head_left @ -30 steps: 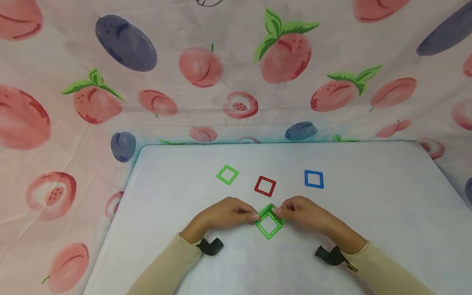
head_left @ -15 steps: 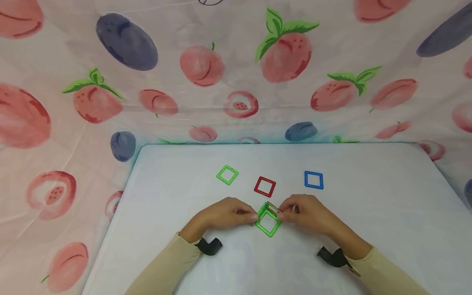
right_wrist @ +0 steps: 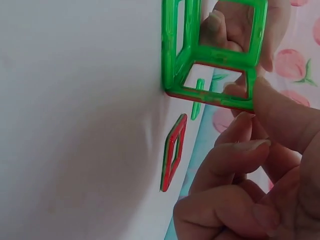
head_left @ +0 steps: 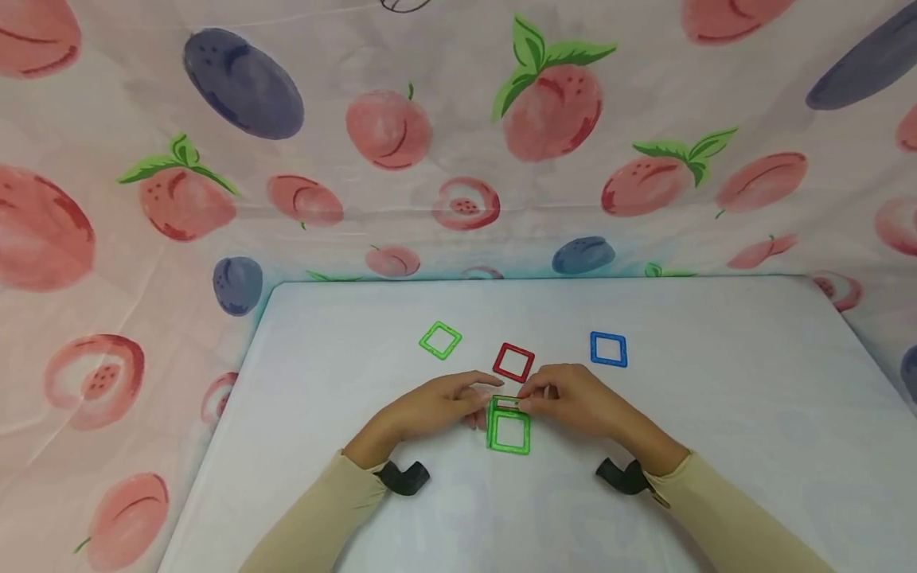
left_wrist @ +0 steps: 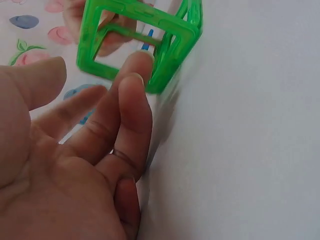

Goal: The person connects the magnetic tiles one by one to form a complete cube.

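Note:
Several green magnetic tiles (head_left: 493,434), square frames with open middles, stand joined as a partial box on the white table between the hands. Along its outer face, one of these tiles shows a red edge (right_wrist: 212,103) in the right wrist view. My right hand (head_left: 580,402) pinches the box's upper right corner between thumb and fingers. At its left side my left hand (head_left: 433,410) has its fingers loosely extended, thumb standing apart. The left wrist view has those fingertips (left_wrist: 137,62) right at the green frame (left_wrist: 172,25).
Beyond the hands, a red square tile (head_left: 498,358) lies flat on the table (head_left: 344,334). A light green tile (head_left: 452,348) is to its left, a blue tile (head_left: 594,348) to its right. A fruit-printed cloth (head_left: 308,239) hangs behind and at the left.
The joined tiles have turned from a diamond to a squared-up position and shifted slightly left. My left fingers have loosened from their pinch; my right hand has moved left, still gripping the corner.

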Available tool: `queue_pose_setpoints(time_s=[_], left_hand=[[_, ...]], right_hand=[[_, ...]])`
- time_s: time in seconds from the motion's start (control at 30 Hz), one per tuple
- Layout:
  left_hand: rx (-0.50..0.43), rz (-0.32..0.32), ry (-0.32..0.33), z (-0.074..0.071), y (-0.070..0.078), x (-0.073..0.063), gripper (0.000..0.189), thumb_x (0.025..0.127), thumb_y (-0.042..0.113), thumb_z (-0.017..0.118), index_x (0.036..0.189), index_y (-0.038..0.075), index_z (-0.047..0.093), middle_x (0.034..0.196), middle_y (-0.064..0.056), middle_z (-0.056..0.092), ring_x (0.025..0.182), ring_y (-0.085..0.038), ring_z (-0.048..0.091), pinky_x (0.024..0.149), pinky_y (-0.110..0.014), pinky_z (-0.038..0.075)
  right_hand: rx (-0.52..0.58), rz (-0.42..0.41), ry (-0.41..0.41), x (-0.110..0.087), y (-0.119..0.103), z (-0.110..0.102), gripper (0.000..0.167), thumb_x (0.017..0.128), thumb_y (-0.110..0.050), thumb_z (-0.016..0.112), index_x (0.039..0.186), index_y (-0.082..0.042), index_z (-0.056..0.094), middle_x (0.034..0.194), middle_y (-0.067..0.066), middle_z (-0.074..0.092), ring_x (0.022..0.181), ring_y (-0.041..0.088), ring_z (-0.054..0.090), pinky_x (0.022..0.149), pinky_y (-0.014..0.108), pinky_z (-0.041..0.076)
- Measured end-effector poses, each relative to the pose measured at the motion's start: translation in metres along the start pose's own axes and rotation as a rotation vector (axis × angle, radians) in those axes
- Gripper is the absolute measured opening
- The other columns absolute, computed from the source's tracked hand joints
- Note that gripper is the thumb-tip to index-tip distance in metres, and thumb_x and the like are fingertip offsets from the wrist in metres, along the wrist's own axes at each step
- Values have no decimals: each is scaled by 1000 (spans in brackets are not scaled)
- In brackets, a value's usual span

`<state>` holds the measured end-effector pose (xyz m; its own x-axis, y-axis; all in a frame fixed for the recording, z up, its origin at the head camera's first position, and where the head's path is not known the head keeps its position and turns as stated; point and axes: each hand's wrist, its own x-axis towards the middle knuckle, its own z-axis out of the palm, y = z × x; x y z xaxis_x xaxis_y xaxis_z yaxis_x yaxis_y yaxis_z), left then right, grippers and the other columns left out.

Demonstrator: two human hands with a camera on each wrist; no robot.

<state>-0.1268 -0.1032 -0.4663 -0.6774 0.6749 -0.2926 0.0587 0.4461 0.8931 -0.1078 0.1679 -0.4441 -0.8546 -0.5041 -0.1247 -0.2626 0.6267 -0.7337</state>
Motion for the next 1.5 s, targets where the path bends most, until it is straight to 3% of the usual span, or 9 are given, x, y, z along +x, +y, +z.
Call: queue_pose_setpoints(time_s=[0.1,0.2,0.37,0.5,0.63,0.97,1.07,1.33,1.5], left_hand=[[11,9,-8,0,-1,0,34,108,40,50,136,28,63,89,3,72,90,-13,66,95,-33,45],[22,11,-12,0,-2,0,30,107,42,51,122,24,70,88,4,71,91,-12,63,93,-31,44],[22,13,-8,0,-2,0,30,106,42,53,109,20,73,89,2,71,90,-12,62,90,-29,45],[12,3,-5,0,1,1,31,106,42,53,115,21,73,89,0,73,89,-12,63,92,-30,46],[3,-1,-6,1,3,1,32,107,41,53,117,19,73,89,-1,73,89,-13,62,91,-29,46],[-30,-17,-9,1,5,2,31,107,39,53,119,19,73,90,-1,73,89,-12,61,90,-30,45],[-39,-19,-4,1,6,2,32,107,39,53,121,18,73,90,-1,73,89,-13,61,90,-30,45],[-38,-27,-1,2,6,1,32,107,39,53,118,17,73,89,-1,72,89,-13,60,90,-30,45],[-39,-22,-1,2,6,1,32,107,39,53,119,17,73,89,0,72,88,-13,60,89,-29,45]], right_hand=[[20,-24,-19,9,-1,0,10,93,-24,76,101,-20,80,83,-10,66,75,13,53,64,23,43],[29,-24,-53,16,-3,-2,8,94,-24,76,99,-20,80,84,-9,67,78,15,54,66,25,44],[12,72,-64,27,-1,-9,16,98,-33,69,104,-22,80,89,-5,68,86,17,55,72,30,45],[-93,100,23,35,8,-12,15,99,-23,69,108,-18,78,91,-3,68,87,17,56,75,32,46],[-256,101,9,38,14,-13,10,92,-10,75,101,-15,76,87,-2,64,83,16,55,76,33,48],[-424,223,-40,19,10,-10,19,91,-26,79,90,-10,67,80,0,58,72,15,53,64,29,48],[-387,227,-45,13,12,-7,19,92,-26,77,86,-12,67,78,0,56,71,15,52,63,28,46],[-85,164,-68,-3,15,-7,17,98,-21,69,85,-11,67,74,-2,55,71,13,50,62,24,40],[27,156,-88,-12,8,-9,22,102,-24,63,87,-8,65,73,-3,52,71,13,49,61,24,38]])
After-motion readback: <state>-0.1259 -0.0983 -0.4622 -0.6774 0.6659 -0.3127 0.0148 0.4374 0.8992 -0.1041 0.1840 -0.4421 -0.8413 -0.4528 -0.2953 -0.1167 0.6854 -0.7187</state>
